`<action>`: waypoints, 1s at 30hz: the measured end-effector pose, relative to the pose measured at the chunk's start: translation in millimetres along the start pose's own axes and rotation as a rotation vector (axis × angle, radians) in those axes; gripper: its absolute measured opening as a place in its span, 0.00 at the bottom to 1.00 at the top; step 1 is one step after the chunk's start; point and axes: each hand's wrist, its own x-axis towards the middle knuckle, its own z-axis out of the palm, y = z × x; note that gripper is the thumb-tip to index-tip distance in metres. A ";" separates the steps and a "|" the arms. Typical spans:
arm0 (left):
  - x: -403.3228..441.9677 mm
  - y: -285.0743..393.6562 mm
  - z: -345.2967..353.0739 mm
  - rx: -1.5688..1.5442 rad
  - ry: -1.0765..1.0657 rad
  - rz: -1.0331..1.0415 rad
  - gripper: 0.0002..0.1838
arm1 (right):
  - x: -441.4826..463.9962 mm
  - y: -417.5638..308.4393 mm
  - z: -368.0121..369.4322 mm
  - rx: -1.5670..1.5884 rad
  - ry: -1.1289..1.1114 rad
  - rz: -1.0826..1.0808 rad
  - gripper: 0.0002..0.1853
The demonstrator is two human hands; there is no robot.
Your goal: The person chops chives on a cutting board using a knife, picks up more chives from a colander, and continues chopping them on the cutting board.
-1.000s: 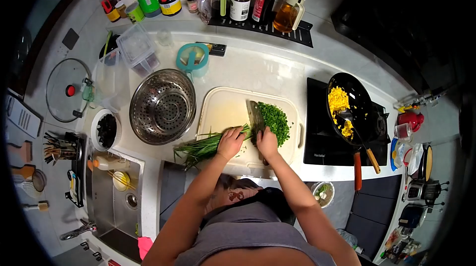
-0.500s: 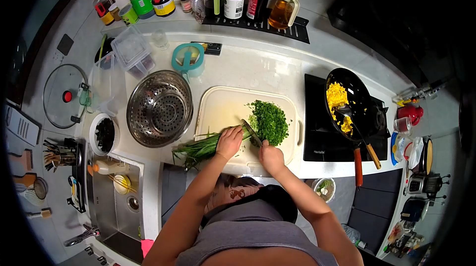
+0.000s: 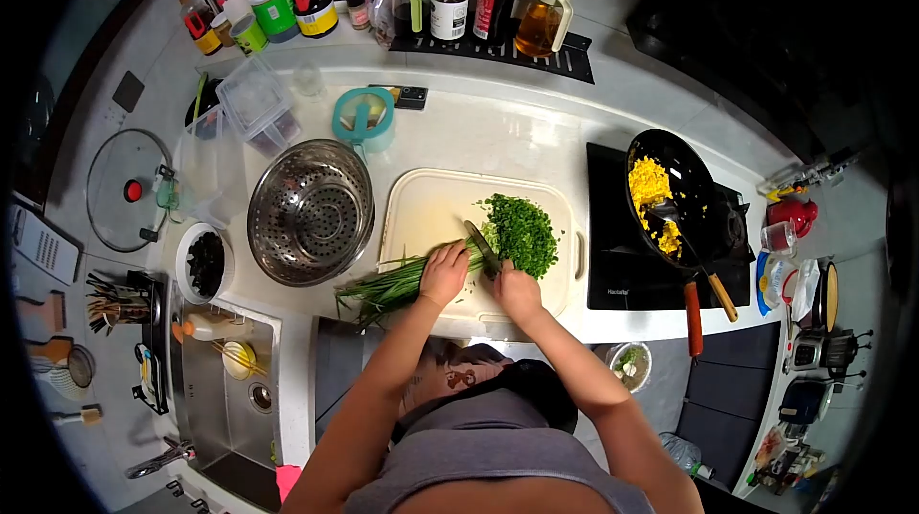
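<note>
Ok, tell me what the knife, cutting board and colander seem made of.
Knife: probably steel, judging by its grey metallic blade.
Cutting board: likely plastic, pale cream, with no wood grain visible.
Colander: probably stainless steel, polished, given its bright reflections.

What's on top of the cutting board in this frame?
The cutting board bears chopped greens and part of a bundle of uncut stalks; the right hand holds a knife between them. The left hand covers some stalks; the board beneath the greens is hidden.
</note>
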 end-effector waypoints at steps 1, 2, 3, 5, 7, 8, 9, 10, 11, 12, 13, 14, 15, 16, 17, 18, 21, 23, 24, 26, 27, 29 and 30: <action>-0.9 -0.2 -0.2 0.001 0.002 0.000 0.11 | -3.4 0.3 -0.4 0.000 -0.016 -0.001 0.09; -1.1 -0.8 -0.3 -0.003 -0.009 -0.003 0.11 | -2.8 -0.2 1.0 -0.009 -0.024 0.003 0.10; -0.9 -0.6 -0.3 -0.007 -0.018 -0.007 0.11 | -1.2 0.1 2.3 -0.019 -0.030 0.006 0.10; -2.7 1.8 -0.7 -0.017 -0.034 -0.009 0.11 | 2.4 -0.9 8.5 -0.020 -0.014 0.024 0.10; -2.6 1.2 0.5 -0.019 -0.037 -0.007 0.11 | 17.7 -4.2 20.3 -0.001 0.037 0.039 0.10; -3.5 0.8 0.6 -0.024 -0.026 -0.006 0.11 | 23.7 -3.1 23.0 0.041 0.080 0.068 0.10; -3.8 0.8 -0.4 -0.028 -0.017 -0.002 0.11 | 29.6 -3.4 25.1 0.087 0.125 0.099 0.10; -2.7 1.0 -0.4 -0.034 -0.007 0.002 0.11 | 35.3 -2.5 26.0 0.130 0.169 0.130 0.10; -2.3 1.5 -0.2 -0.038 0.027 0.011 0.09 | 38.2 3.7 24.5 0.184 0.193 0.144 0.11; -1.7 2.4 -1.9 -0.032 0.022 0.004 0.10 | 36.5 6.4 20.2 0.178 0.190 0.126 0.11; -1.2 3.6 -3.6 -0.026 0.018 -0.002 0.10 | 33.2 8.9 15.9 0.172 0.187 0.108 0.11; -0.4 3.8 -4.8 -0.020 0.014 -0.010 0.10 | 29.9 9.8 12.0 0.165 0.183 0.089 0.11; -0.5 2.9 -4.3 -0.018 0.009 -0.011 0.10 | 22.4 6.2 4.3 0.133 0.152 0.093 0.10; -0.8 1.3 -2.9 -0.017 0.003 -0.012 0.11 | 15.5 2.2 -4.3 0.113 0.116 0.066 0.10; -2.3 1.0 -1.0 -0.019 -0.005 -0.016 0.12 | 7.8 -1.3 -13.2 0.093 0.078 0.041 0.10; -2.9 1.6 -1.1 -0.022 -0.003 -0.015 0.12 | 0.7 -3.7 -20.3 0.072 0.040 0.017 0.09; -1.0 1.8 -2.2 -0.019 0.020 -0.001 0.11 | -12.7 -5.3 -26.8 -0.003 -0.035 -0.002 0.09; 0.3 2.5 -3.4 -0.026 0.016 0.001 0.10 | -14.4 -5.3 -27.0 -0.044 -0.057 -0.008 0.09; 0.8 2.8 -4.9 -0.028 0.015 0.000 0.10 | -14.0 -6.2 -26.4 -0.059 -0.063 -0.011 0.09; 2.4 3.4 -7.1 -0.030 0.024 0.000 0.09 | -8.4 -6.1 -18.3 -0.083 -0.065 -0.024 0.09; 2.2 4.0 -7.9 -0.030 0.027 0.000 0.09 | -3.7 -2.8 -5.4 -0.091 -0.062 -0.031 0.09; 1.6 2.9 -5.5 -0.041 0.008 -0.008 0.10 | 7.0 -2.9 11.3 -0.075 -0.036 -0.013 0.09; 1.1 2.5 -4.6 -0.046 -0.001 -0.012 0.11 | 12.1 -6.3 17.0 -0.050 -0.016 0.013 0.09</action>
